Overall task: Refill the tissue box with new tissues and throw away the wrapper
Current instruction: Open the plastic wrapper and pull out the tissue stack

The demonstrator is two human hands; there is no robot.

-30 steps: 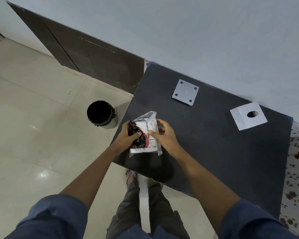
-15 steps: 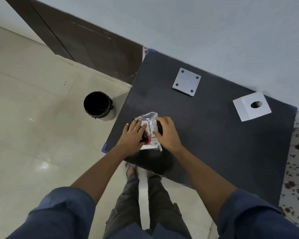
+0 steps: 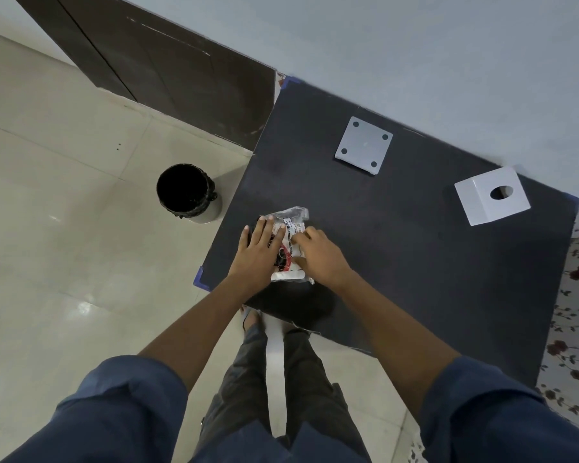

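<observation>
A tissue pack (image 3: 291, 235) in a clear wrapper with red and black print lies on the black table (image 3: 415, 262) near its left front corner. My left hand (image 3: 256, 252) rests flat on the pack's left side, fingers spread. My right hand (image 3: 321, 255) pinches the wrapper on the pack's right side. The white tissue box cover (image 3: 492, 200), with a round hole on top, stands at the table's far right. Its flat grey base plate (image 3: 364, 146) lies near the back edge.
A bin with a black liner (image 3: 188, 192) stands on the tiled floor left of the table. A dark door (image 3: 168, 65) is behind it. The wall runs along the table's back edge. A floral cloth (image 3: 575, 295) lies to the right.
The pack has gone from being held up in both hands to lying on the table. My left hand has flattened on top of it, and my right hand has shifted to its right edge.
</observation>
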